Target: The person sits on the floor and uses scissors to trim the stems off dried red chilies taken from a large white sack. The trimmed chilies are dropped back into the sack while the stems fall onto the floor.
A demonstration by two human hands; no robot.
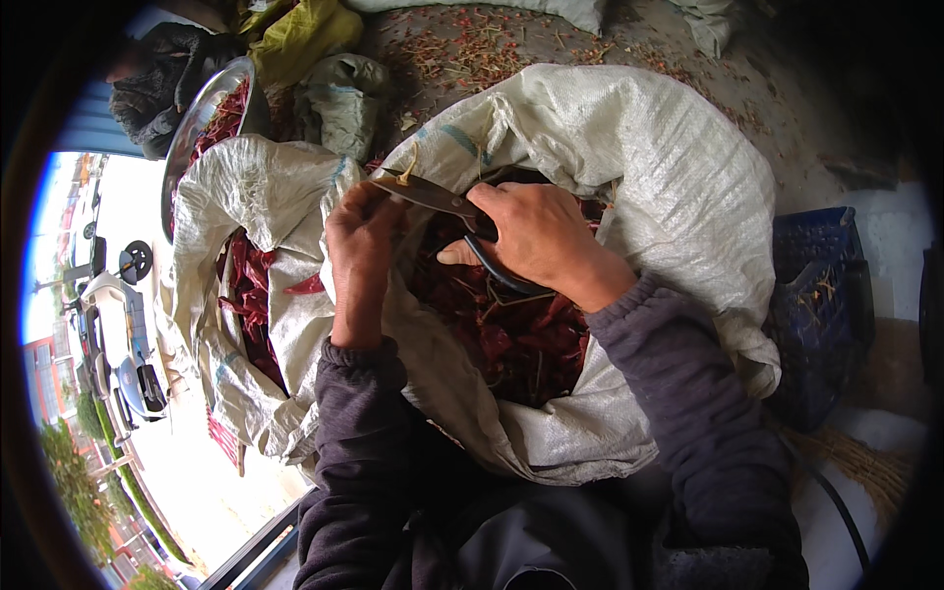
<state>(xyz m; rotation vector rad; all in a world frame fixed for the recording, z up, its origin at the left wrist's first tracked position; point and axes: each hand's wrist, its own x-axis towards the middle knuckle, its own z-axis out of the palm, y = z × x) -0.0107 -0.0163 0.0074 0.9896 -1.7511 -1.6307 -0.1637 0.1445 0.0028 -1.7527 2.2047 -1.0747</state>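
Note:
My right hand (542, 236) grips a pair of scissors (428, 195) with dark handles. The blades point left and lie at a pale dried stem (408, 168) above my left hand (365, 251). The fingers of my left hand are pinched together at the stem's base; the pod itself is hidden by them. Below both hands, a large white woven sack (678, 169) with its rim rolled outward holds dried red chili peppers (509, 339). To the left, a second white woven sack (243, 166) also contains dried red chilies (251, 276).
A metal basin (177, 158) of chilies stands at upper left beside a person in dark clothing (151, 88). A blue plastic crate (815, 310) is right of the large sack. Stem scraps (464, 48) litter the floor beyond. A scooter (129, 332) stands outside at left.

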